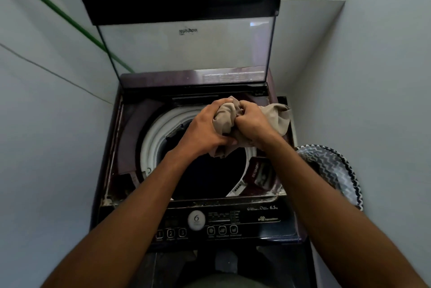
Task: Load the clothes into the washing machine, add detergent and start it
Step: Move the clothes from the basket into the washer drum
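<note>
A dark top-loading washing machine [121,138] stands in front of me with its glass lid [186,49] raised upright. Its white drum rim [151,138] rings a dark opening. Over the back of that opening, my left hand [205,129] and my right hand [251,122] both grip a bunched beige garment [225,116]. A loose end of the cloth trails to the right past my right hand. The control panel [256,220] with buttons and a round dial runs along the front edge.
A laundry basket [335,171] with a grey zigzag pattern sits low at the machine's right side. White walls close in on both sides. A green pipe [58,11] slants down the left wall behind the lid.
</note>
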The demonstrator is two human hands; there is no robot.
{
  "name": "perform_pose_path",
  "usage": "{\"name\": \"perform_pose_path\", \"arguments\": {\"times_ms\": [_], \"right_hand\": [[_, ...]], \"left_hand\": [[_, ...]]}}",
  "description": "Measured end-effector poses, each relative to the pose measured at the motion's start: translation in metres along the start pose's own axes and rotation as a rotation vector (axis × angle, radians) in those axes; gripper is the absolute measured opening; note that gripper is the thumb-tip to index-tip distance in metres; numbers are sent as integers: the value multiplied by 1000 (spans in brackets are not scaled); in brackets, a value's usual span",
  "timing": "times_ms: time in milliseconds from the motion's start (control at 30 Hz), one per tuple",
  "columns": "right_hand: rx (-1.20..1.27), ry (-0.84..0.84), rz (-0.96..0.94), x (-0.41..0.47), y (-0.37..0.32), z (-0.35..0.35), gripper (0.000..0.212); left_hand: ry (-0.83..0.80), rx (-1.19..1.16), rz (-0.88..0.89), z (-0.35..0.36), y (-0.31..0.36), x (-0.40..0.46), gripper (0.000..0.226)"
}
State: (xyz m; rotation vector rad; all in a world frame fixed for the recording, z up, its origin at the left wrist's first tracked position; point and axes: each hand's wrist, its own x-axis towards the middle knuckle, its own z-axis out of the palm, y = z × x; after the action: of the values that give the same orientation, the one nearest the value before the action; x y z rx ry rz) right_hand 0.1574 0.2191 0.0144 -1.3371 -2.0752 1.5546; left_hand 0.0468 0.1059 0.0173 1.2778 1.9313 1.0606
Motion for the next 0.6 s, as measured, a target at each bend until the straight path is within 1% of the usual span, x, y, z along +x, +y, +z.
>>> {"name": "perform_pose_path", "arguments": {"times_ms": [100,233,267,300,333,367,400,467,500,533,600], "right_hand": [[8,-36,1,4,-6,26,21],[56,-103,37,5,-3,57,23],[16,-110,44,7,0,62,17],[-67,-115,38,8,3,66,9],[-177,-115,42,9,7,68,7],[-278,-112,53,10,12,72,9],[-340,-112,73,12,17,76,19],[-379,-116,95,13,24,80,38],[-380,-122,86,13,25,81,43],[-382,-131,69,12,26,82,44],[-417,-136,21,13,27,83,38]], "left_hand": [[36,6,-42,-16,-18,-10,99],[70,37,-70,-23,-45,-22,99],[72,57,-96,-21,-53,-23,100],[60,82,-131,-19,-62,-24,103],[31,119,-168,-15,-71,-24,107],[-9,178,-199,-12,-80,-24,111],[-45,247,-218,-10,-88,-23,112],[-69,347,-237,-7,-100,-20,102],[-57,374,-237,-7,-103,-19,94],[-43,388,-233,-7,-105,-17,89],[-45,397,-235,-7,-105,-15,84]]}}
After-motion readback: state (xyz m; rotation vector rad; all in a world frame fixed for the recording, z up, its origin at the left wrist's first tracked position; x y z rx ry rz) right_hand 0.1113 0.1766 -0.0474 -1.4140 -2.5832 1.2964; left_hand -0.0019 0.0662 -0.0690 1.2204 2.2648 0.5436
